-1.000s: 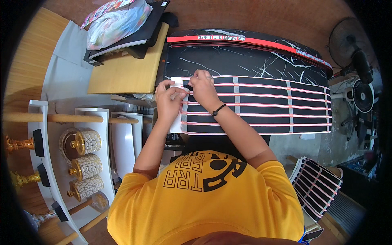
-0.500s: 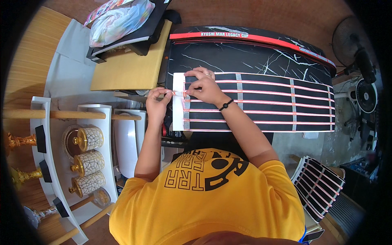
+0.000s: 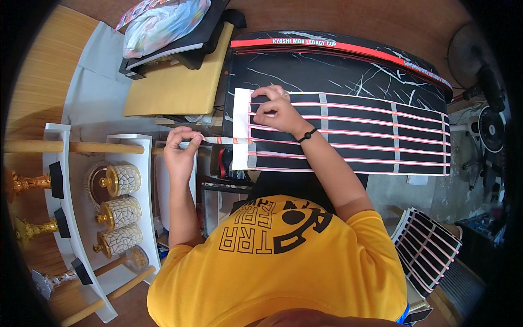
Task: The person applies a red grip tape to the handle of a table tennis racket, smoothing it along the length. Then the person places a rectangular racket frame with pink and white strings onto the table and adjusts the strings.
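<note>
A long sheet of black strips divided by red-and-white lines lies across the table, with a white border at its left end. Grey bands of tape cross it. My left hand, off to the left of the sheet, pinches the free end of a tape strip with orange marks. That strip stretches across the white border and is still attached at the sheet's lower left part. My right hand rests on the sheet's upper left part, fingers spread apart and pressing on it.
A red-and-black lettered band runs along the far side of the marbled black table. More striped sheets are stacked at lower right. Shelves with gold-and-white jars stand at left. A plastic bag lies on black equipment.
My left hand has moved left and down, drawing the tape strip out from the sheet's left end. Part of the grey band there has come away. My right hand stays on the sheet.
</note>
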Available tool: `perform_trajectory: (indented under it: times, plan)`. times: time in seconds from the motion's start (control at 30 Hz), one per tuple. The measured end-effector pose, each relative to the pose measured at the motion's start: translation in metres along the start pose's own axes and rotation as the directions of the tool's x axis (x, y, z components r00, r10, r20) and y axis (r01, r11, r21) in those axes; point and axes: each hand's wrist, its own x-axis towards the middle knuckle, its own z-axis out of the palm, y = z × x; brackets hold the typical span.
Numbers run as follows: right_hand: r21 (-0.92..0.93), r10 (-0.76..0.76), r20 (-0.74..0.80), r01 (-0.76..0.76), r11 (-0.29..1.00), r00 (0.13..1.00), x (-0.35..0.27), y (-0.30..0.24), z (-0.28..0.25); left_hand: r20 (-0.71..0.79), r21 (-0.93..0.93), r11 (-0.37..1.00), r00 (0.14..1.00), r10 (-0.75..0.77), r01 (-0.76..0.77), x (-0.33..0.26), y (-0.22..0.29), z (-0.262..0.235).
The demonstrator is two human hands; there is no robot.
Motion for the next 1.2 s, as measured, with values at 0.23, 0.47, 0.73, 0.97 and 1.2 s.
perform_trajectory:
  times: [0.23,0.47,0.73,0.97,1.2]
  plan:
    - [-0.059,-0.059,0.167,0.069,0.996,0.984,-0.001,-0.004,-0.002,-0.066,-0.16,0.982,0.992,-0.108,0.096,0.0,-0.02,-0.01]
    - [-0.112,-0.047,0.147,0.064,0.992,0.988,-0.001,-0.003,-0.001,-0.041,-0.321,0.936,0.986,-0.164,0.143,-0.006,-0.015,-0.037]
    - [-0.162,-0.035,0.148,0.059,0.985,0.988,-0.001,-0.004,-0.001,0.016,-0.287,0.948,0.99,-0.138,0.137,-0.016,0.004,-0.078]
    - [-0.133,-0.052,0.122,0.069,0.989,0.991,0.0,-0.001,0.0,-0.13,-0.325,0.943,0.985,-0.112,0.064,-0.029,0.009,-0.14]
    - [-0.167,-0.042,0.105,0.06,0.984,0.994,-0.001,0.001,0.004,0.054,0.071,0.984,0.984,-0.169,0.165,-0.052,0.023,-0.178]
